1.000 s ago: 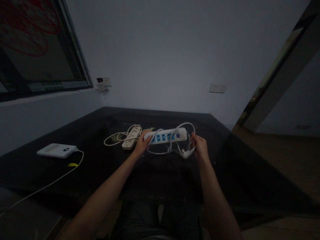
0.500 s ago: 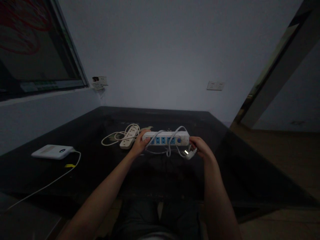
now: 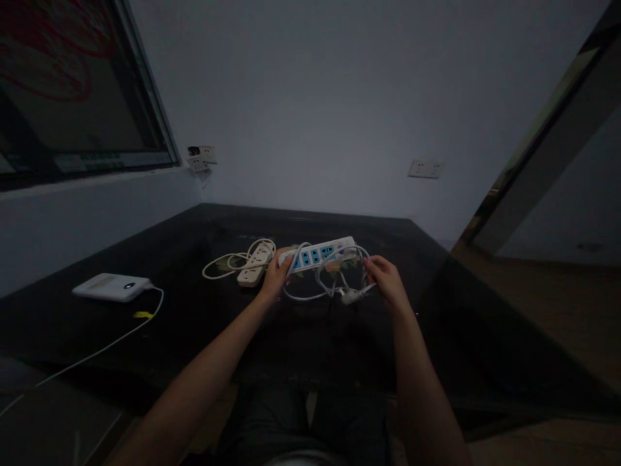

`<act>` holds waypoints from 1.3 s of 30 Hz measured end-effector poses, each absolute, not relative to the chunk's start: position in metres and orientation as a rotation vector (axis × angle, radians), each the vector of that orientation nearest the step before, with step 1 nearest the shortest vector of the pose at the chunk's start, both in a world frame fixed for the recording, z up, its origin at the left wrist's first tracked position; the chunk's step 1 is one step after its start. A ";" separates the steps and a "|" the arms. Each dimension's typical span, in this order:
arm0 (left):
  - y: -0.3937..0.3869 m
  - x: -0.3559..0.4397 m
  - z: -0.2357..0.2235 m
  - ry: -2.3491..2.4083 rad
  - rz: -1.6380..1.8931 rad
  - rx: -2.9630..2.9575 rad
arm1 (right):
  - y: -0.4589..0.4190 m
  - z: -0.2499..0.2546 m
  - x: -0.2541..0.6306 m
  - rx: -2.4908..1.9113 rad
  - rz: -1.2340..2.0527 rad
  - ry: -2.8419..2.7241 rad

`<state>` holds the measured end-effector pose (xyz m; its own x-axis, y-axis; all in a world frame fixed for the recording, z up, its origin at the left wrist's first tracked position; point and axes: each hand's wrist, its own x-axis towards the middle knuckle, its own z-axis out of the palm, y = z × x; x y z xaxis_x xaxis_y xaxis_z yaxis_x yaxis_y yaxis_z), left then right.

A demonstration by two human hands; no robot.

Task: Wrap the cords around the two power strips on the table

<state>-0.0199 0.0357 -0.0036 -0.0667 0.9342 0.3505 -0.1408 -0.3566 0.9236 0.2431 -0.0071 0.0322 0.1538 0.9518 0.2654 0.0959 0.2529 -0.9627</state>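
Observation:
A white power strip with blue sockets is held above the black table, its right end tilted up. My left hand is closed round its left end, thumb on the front. The strip's white cord loops across its face and hangs below it. My right hand pinches this cord just off the strip's right end. The white plug dangles beneath, left of my right hand. Left of my left hand lies a second, cream power strip with its own cord coiled over it.
On the left of the black table lies a white power bank with a cable running off the near edge. A yellow scrap lies beside that cable. Wall sockets sit on the wall behind the table.
The blue-socketed strip has tilted, its right end rising. My right hand has moved slightly away from that end and now grips the cord. The plug has swung left.

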 end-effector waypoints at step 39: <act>0.041 -0.019 -0.010 1.042 1.628 1.056 | -0.114 0.026 0.241 -1.161 0.475 -2.292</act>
<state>-0.0191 0.0414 -0.0100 -0.2249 0.9573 0.1817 -0.2356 -0.2344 0.9432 0.2412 -0.1143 0.0264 -0.4953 0.8182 0.2921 0.6347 0.5703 -0.5214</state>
